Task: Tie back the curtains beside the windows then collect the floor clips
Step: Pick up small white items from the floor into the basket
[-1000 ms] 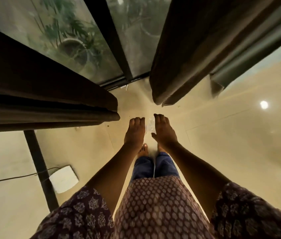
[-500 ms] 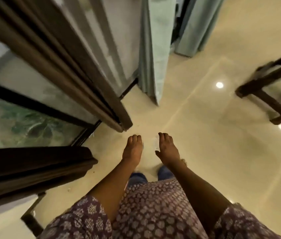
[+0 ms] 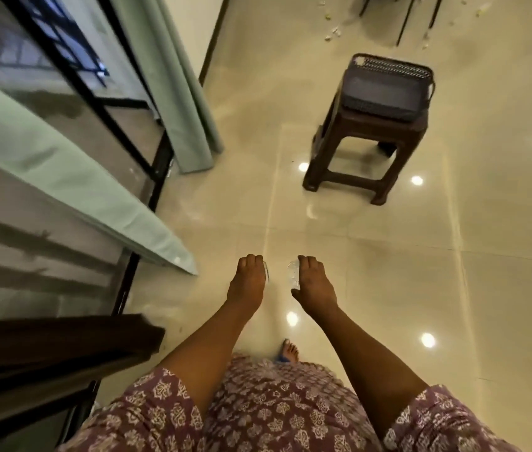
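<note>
**Clips in hand, heading along the windows**

I judge I am in the collecting part of the job. My right hand (image 3: 313, 283) is curled, with a clear plastic clip (image 3: 291, 275) pinched between thumb and fingers; it shows as a glassy sliver on the inner side of the hand. My left hand (image 3: 247, 282) is also loosely closed, and a thin pale edge shows at its inner side, perhaps a second clip, though it is too small for me to be sure. Both hands hang out in front of me above the floor (image 3: 372, 288), apart from each other and touching nothing else.

To my left, the green curtain (image 3: 72, 177) hangs loose with its hem just above the floor beside the window (image 3: 62, 102), and another green curtain (image 3: 173, 76) farther along hangs straight down, so the tying does not look finished here. Ahead on the right a dark basket (image 3: 388, 89) sits on a brown stool (image 3: 352, 151).

Next I probably need somewhere to drop the clips, perhaps that basket, which would free both hands to gather the nearer curtain. Small pale scraps (image 3: 333, 32) lie on the floor far ahead; whether they are clips I cannot tell.
</note>
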